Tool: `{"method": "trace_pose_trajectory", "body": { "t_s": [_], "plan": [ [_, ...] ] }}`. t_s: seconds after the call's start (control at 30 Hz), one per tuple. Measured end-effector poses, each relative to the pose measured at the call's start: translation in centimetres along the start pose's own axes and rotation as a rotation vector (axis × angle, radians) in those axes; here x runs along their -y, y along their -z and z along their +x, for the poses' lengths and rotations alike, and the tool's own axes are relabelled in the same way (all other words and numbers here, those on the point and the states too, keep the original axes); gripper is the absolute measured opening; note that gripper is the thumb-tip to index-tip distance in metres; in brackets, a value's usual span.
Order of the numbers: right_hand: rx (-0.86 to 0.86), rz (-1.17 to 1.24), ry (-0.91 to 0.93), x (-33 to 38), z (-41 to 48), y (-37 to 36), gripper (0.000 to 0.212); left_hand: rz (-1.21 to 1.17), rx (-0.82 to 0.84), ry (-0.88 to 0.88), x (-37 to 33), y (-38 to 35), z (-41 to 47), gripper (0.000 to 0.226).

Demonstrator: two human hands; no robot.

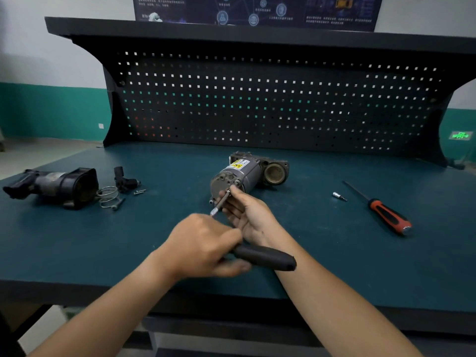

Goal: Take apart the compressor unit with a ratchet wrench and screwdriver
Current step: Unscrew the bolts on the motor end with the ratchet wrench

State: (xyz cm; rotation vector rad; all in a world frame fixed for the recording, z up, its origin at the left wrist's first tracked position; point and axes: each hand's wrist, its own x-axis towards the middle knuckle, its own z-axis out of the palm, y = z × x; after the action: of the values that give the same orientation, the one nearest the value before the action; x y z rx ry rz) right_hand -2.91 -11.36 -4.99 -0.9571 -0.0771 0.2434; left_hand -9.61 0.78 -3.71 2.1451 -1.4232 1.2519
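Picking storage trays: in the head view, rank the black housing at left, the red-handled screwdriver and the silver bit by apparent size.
black housing, largest
red-handled screwdriver, similar length but far slimmer
silver bit, clearly smallest

A dark teal worktop [77, 240] fills the lower view. At its far edge, toward 12 o'clock, a black pegboard [257, 104] with square holes stands upright under a black shelf [231, 28]. Above hangs a dark blue poster [257, 9]. At 10 o'clock the wall [38, 60] is white over a teal band [51, 109] with a white socket [101, 126]. Pale floor [38, 153] lies at 9 o'clock. A green lit sign [461, 135] glows at 3 o'clock.
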Motion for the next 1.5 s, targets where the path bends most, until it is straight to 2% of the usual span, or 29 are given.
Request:
{"method": "trace_pose_trajectory", "body": {
  "t_s": [0.07, 0.1, 0.13, 0.2, 0.23, 0.3, 0.4, 0.47, 0.53, 0.57, 0.63, 0.67, 0.7, 0.73, 0.77, 0.8, 0.83, 0.87, 0.93, 0.97, 1.0, 1.07, 1.13, 1.23, 1.27, 1.37, 1.4, 1.43, 1.5],
  "plan": [
    [0.001, 0.007, -0.012, 0.0, 0.0, -0.1, 0.014, -0.002, -0.107, 0.076, -0.3, -0.4, -0.3, 0.033],
    [0.012, 0.014, -0.019, 0.0, 0.0, -0.1, 0.016, -0.080, -0.239, 0.230, -0.9, -0.6, -0.2, 0.031],
    [0.028, 0.018, -0.028, 0.1, -0.1, -0.1, 0.018, -0.249, -0.418, 0.456, -1.5, -0.7, 0.1, 0.035],
    [0.075, 0.032, -0.055, 0.3, -0.3, -0.2, 0.022, -0.763, -0.770, 0.924, -2.1, -0.5, 1.4, 0.047],
    [0.092, 0.043, -0.068, 0.4, -0.3, -0.2, 0.023, -0.936, -0.900, 1.069, -1.7, -0.3, 1.9, 0.052],
    [0.112, 0.055, -0.073, 0.5, -0.4, -0.2, 0.023, -1.099, -1.080, 1.252, -0.6, 0.2, 2.2, 0.053],
    [0.112, 0.027, -0.051, 0.5, -0.4, -0.4, 0.024, -1.243, -1.221, 1.365, 0.5, 1.2, 2.1, 0.052],
    [0.097, 0.015, -0.036, 0.4, -0.3, -0.4, 0.024, -1.236, -1.186, 1.347, 0.6, 1.1, 2.0, 0.051],
    [0.082, 0.009, -0.025, 0.3, -0.2, -0.4, 0.023, -1.101, -1.068, 1.224, 0.1, 0.8, 2.0, 0.049],
    [0.074, 0.005, -0.020, 0.3, -0.2, -0.4, 0.023, -0.922, -0.940, 1.066, -0.2, 0.7, 1.9, 0.044],
    [0.053, -0.004, -0.016, 0.2, -0.1, -0.4, 0.022, -0.356, -0.506, 0.570, -0.2, 0.7, 1.5, 0.026],
    [0.042, -0.008, -0.018, 0.1, -0.1, -0.3, 0.021, -0.164, -0.286, 0.295, 0.0, 0.7, 1.1, 0.020],
    [0.034, -0.013, -0.022, 0.0, 0.0, -0.4, 0.020, -0.056, -0.107, 0.088, 0.2, 0.8, 0.9, 0.022],
    [0.031, -0.016, -0.025, 0.0, -0.1, -0.4, 0.020, 0.012, 0.005, -0.025, 0.5, 0.9, 0.8, 0.027],
    [0.033, -0.012, -0.030, 0.0, -0.1, -0.4, 0.020, 0.049, 0.014, -0.050, 0.9, 0.8, 0.5, 0.030],
    [0.041, 0.002, -0.036, 0.0, -0.1, -0.4, 0.020, 0.049, -0.054, 0.022, 0.7, 0.6, 0.5, 0.028],
    [0.050, 0.018, -0.042, 0.1, -0.1, -0.4, 0.020, 0.008, -0.190, 0.181, 0.3, 0.5, 0.6, 0.024],
    [0.059, 0.025, -0.048, 0.2, -0.2, -0.4, 0.019, -0.161, -0.397, 0.453, -0.3, 0.5, 0.8, 0.028],
    [0.082, 0.036, -0.063, 0.3, -0.3, -0.4, 0.020, -0.745, -0.804, 1.000, -0.3, 0.6, 1.7, 0.049],
    [0.092, 0.048, -0.068, 0.4, -0.3, -0.4, 0.020, -0.953, -0.942, 1.149, 0.2, 0.8, 2.0, 0.053],
    [0.099, 0.053, -0.069, 0.4, -0.3, -0.3, 0.021, -1.054, -1.032, 1.254, 0.8, 1.0, 2.0, 0.052],
    [0.097, 0.049, -0.062, 0.4, -0.2, -0.3, 0.021, -1.142, -1.160, 1.340, 1.2, 1.1, 1.9, 0.051],
    [0.076, 0.056, -0.058, 0.4, -0.2, -0.4, 0.020, -1.099, -1.160, 1.300, 0.7, 0.6, 1.4, 0.051],
    [0.046, 0.054, -0.042, 0.4, -0.2, -0.5, 0.019, -0.994, -0.981, 1.076, -0.3, 0.0, 1.1, 0.049],
    [0.033, 0.046, -0.033, 0.3, -0.2, -0.5, 0.019, -0.866, -0.837, 0.901, -0.6, 0.1, 0.8, 0.043],
    [-0.001, 0.031, -0.016, 0.0, -0.2, -0.6, 0.016, -0.198, -0.235, 0.168, 0.3, 0.1, -0.3, 0.033],
    [-0.008, 0.024, -0.012, 0.0, -0.1, -0.6, 0.015, -0.122, -0.088, 0.048, 0.7, 0.2, -0.4, 0.035],
    [-0.008, 0.015, -0.008, -0.1, -0.1, -0.5, 0.014, -0.048, -0.028, -0.018, 1.0, 0.3, -0.5, 0.037],
    [0.003, 0.015, -0.008, -0.1, 0.0, -0.5, 0.014, -0.033, -0.144, 0.062, 0.7, 0.0, -0.6, 0.032]
  ]
}}
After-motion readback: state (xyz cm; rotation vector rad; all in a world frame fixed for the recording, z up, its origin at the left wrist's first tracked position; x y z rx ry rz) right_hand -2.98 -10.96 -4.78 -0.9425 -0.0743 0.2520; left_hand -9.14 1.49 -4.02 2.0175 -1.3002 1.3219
